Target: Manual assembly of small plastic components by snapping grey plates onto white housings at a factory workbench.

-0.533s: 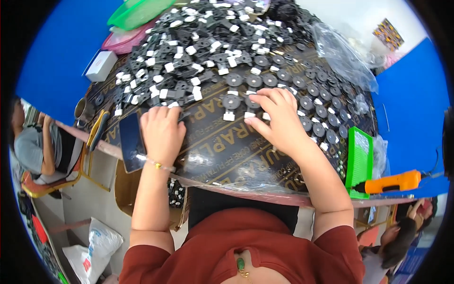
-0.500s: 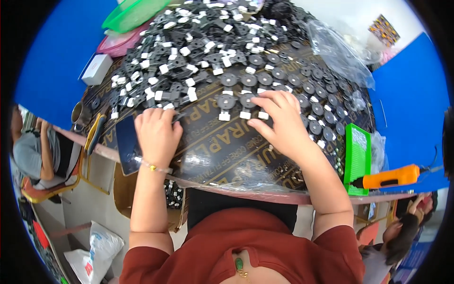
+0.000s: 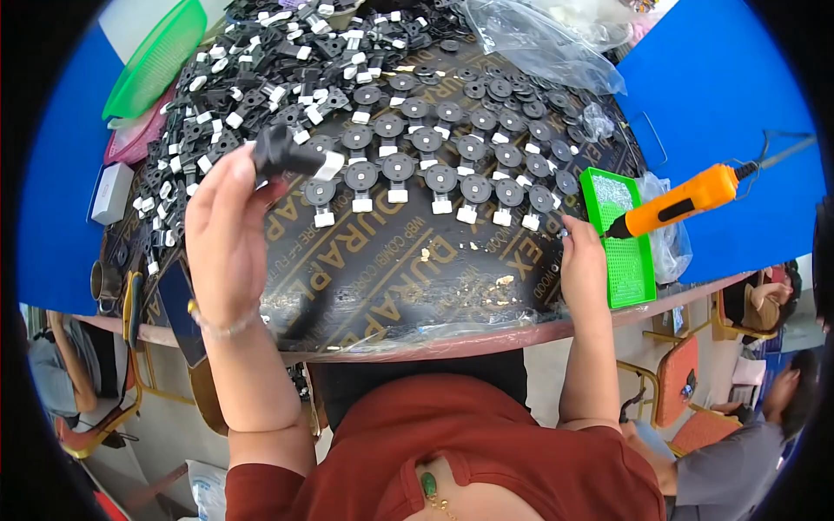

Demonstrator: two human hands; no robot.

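My left hand (image 3: pixel 228 239) is raised over the table, its fingers closed round a black plastic part (image 3: pixel 282 156) with a white end. That part is slightly blurred and points to the right. Beside the green tray (image 3: pixel 632 300), my right hand (image 3: pixel 584 278) has its thumb and fingers pinched near the tabletop. Whatever is between those fingertips is too small to make out. In front of both hands lie rows of black parts topped with round discs (image 3: pixel 440 178), their white ends toward me.
Loose black-and-white parts (image 3: pixel 252 82) are heaped at the far left. An orange electric screwdriver (image 3: pixel 686 201) reaches over the green tray. A clear plastic bag (image 3: pixel 547 43) lies at the back, a green basket (image 3: pixel 161 61) at far left, and a metal cup (image 3: pixel 104 282) near the left edge.
My left hand has lifted off the table with the black plastic part. My right hand has left the disc-topped parts and moved right, beside the green tray. The view has shifted.
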